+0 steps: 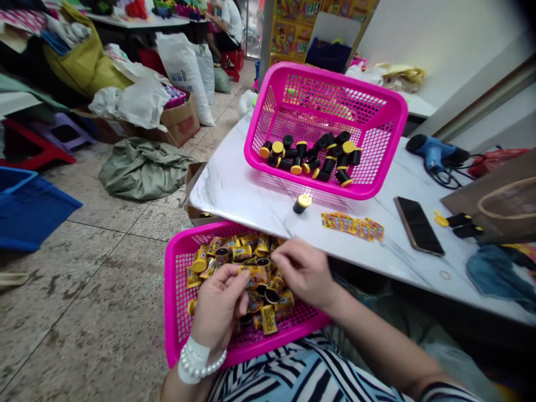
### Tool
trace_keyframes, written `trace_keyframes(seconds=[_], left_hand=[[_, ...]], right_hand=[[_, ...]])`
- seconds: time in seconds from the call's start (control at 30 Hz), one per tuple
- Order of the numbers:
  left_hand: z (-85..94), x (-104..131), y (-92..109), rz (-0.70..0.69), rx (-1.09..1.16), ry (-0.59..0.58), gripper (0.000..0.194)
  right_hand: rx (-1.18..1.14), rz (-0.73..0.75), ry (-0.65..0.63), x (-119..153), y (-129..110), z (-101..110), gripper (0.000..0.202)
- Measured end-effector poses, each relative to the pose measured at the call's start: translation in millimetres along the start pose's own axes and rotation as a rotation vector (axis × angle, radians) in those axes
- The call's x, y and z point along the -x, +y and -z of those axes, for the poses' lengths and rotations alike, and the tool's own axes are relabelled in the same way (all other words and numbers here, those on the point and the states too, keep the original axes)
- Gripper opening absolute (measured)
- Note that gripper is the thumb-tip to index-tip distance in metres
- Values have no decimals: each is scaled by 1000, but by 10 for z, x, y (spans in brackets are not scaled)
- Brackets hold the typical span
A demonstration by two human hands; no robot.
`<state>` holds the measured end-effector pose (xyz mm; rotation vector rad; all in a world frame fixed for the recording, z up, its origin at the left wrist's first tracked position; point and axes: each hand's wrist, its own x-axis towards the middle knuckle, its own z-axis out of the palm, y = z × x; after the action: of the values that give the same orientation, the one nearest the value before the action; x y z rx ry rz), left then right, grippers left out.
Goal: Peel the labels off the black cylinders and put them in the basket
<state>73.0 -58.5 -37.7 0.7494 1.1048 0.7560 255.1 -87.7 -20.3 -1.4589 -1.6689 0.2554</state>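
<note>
My left hand [224, 301] pinches a yellow printed label [254, 274] between thumb and fingers, over the lower pink basket. My right hand [304, 271] is just to the right of it, its fingertips pressed together; whatever is in them, if anything, is hidden. Below both hands, the lower pink basket [171, 301] holds many small canisters wrapped in yellow printed labels [270, 319]. On the table stands one unwrapped black canister with a yellow cap [302, 204]. Beside it lies a strip of overlapping yellow printed labels [352, 225].
An upper pink basket [322, 187] on the white marbled table [234, 184] holds plain black canisters [329, 162] with yellow caps. To the right lie a phone [419, 225], a blue heat gun [435, 152] and a paper bag [502, 195]. Another person [230, 25] sits far back.
</note>
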Motion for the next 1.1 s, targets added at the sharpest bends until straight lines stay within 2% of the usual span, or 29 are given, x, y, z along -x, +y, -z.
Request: trace_keyframes(seconds=[0.07,0.1,0.17,0.23,0.33,0.4,0.53,0.6,0.7,0.93,1.1], left_hand=[[-5,-10,37,6,23,-2,34],[-6,-19,52,18,32,-6,34],[-5,-45,74,66,59,-30,37],[4,-76,88,137,105,-68,39],[26,-127,104,236,198,-130,37],[34,-160,110,271,280,-155,35],[0,-214,104,286,384,-161,34],[-43,-231,98,296,382,-169,34],[-114,-241,93,294,386,-170,36],[-161,-263,58,276,488,-199,34],[-163,-283,26,269,478,-203,33]], right_hand=[[299,45,107,-205,130,189,18],[463,43,103,-310,209,269,25],[660,21,-8,-490,364,372,29],[680,-1,-83,-589,478,402,25],[474,-46,12,-547,530,390,26],[203,-137,62,-413,502,387,33],[-498,-420,-27,-82,361,358,36],[-694,-473,-64,24,266,305,37],[-756,-460,-106,65,136,204,34],[-632,-500,-80,16,72,140,28],[-443,-395,-79,27,10,130,24]])
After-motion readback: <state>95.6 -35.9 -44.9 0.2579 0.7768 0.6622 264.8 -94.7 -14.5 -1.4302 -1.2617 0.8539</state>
